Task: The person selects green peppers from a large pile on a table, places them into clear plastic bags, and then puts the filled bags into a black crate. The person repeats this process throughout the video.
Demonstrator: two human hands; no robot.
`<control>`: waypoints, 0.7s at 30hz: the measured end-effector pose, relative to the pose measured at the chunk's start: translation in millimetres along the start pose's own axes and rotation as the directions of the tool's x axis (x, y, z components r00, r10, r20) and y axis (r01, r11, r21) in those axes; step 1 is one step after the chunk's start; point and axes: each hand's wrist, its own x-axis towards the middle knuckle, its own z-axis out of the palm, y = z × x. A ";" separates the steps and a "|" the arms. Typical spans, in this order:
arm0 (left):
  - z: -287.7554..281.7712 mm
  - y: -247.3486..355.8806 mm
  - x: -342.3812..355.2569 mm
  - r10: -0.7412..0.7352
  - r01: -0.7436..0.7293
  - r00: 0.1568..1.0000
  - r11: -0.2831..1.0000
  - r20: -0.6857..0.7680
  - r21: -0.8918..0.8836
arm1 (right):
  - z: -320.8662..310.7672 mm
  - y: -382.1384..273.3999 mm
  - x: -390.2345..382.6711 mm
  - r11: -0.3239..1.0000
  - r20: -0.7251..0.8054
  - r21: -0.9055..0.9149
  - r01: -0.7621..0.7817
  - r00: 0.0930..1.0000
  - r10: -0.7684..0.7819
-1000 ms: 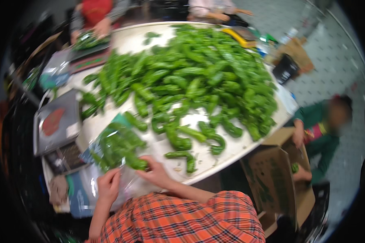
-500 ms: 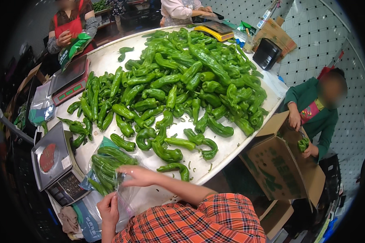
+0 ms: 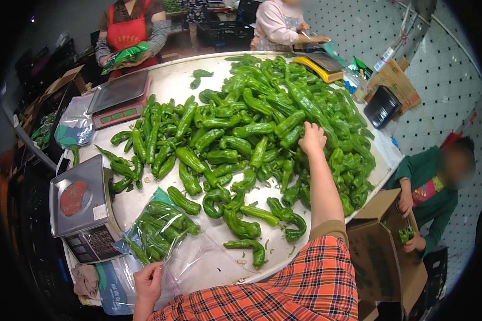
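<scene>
A large heap of long green peppers point(image 3: 241, 139) covers much of the white table. My right hand point(image 3: 312, 140) is stretched far out onto the heap, its fingers bent down and closed on a green pepper there; the fingertips are partly hidden. Closer in, a clear plastic bag point(image 3: 198, 251) lies on its side with several green peppers point(image 3: 158, 230) in its far end. My left hand point(image 3: 148, 282) pinches the bag's near edge between thumb and fingers. Loose curled peppers point(image 3: 246, 249) lie just right of the bag.
A grey-topped scale point(image 3: 80, 200) stands at the left, a red scale point(image 3: 120, 99) behind it, and a yellow one point(image 3: 321, 67) at the far edge. Flat bags point(image 3: 115, 294) and a cloth point(image 3: 85, 281) lie near left. Co-workers stand around; a cardboard box point(image 3: 380, 251) is at the right.
My right hand has left the bag and reached far right onto the pepper heap. The bag now lies spread out, with my left hand still at its edge. The view has shifted.
</scene>
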 end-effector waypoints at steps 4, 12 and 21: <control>-1.3 5.0 2.7 -0.037 0.037 0.999 0.999 -0.003 -0.013 | 10.7 -7.2 14.9 0.973 0.067 -0.219 0.076 0.996 -0.063; -1.7 -3.0 -2.3 -0.046 0.046 0.999 0.999 -0.024 -0.020 | -42.8 -6.4 -9.0 0.950 -0.348 0.097 0.297 0.904 -0.247; 1.1 -9.7 -0.6 -0.014 0.015 0.999 1.000 0.030 -0.010 | -78.3 -42.4 -31.3 -0.106 0.139 0.985 -0.135 0.990 0.031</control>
